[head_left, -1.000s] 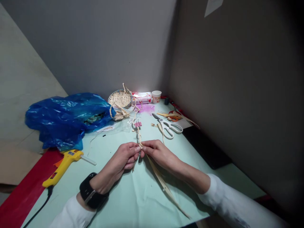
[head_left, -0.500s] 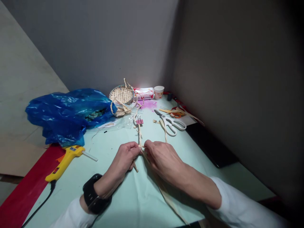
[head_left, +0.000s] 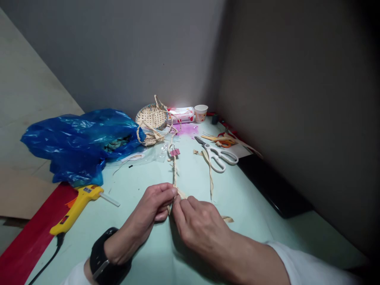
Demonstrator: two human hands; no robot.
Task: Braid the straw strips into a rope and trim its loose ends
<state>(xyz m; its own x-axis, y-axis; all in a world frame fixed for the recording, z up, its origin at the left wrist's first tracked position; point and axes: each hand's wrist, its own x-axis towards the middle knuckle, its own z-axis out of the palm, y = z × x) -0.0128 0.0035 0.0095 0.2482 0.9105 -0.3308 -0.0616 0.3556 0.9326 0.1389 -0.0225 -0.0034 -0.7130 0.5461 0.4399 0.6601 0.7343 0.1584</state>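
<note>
A pale plaited straw cord (head_left: 175, 170) runs toward me from a pink binder clip (head_left: 175, 152) at mid-table. At the cord's near end my left hand (head_left: 158, 202) pinches it between thumb and finger. Close beside, my right hand (head_left: 198, 221) is closed on a loose straw strand (head_left: 181, 193). A strand's tip (head_left: 227, 219) pokes out past the right hand's far side. Below the left hand another short strand end (head_left: 169, 209) shows. The fingertips hide the spot where the strands cross.
White-handled scissors (head_left: 218, 156) and orange scissors (head_left: 225, 141) lie right of the cord, near a black flat panel (head_left: 273, 186). A blue plastic bag (head_left: 80, 138) and yellow glue gun (head_left: 77, 208) are left. Behind stand a woven basket (head_left: 152, 117) and paper cup (head_left: 201, 113).
Both hands have come lower and closer to me, the right one most. The long strand that trailed to the bottom edge no longer shows there. The view has shifted slightly.
</note>
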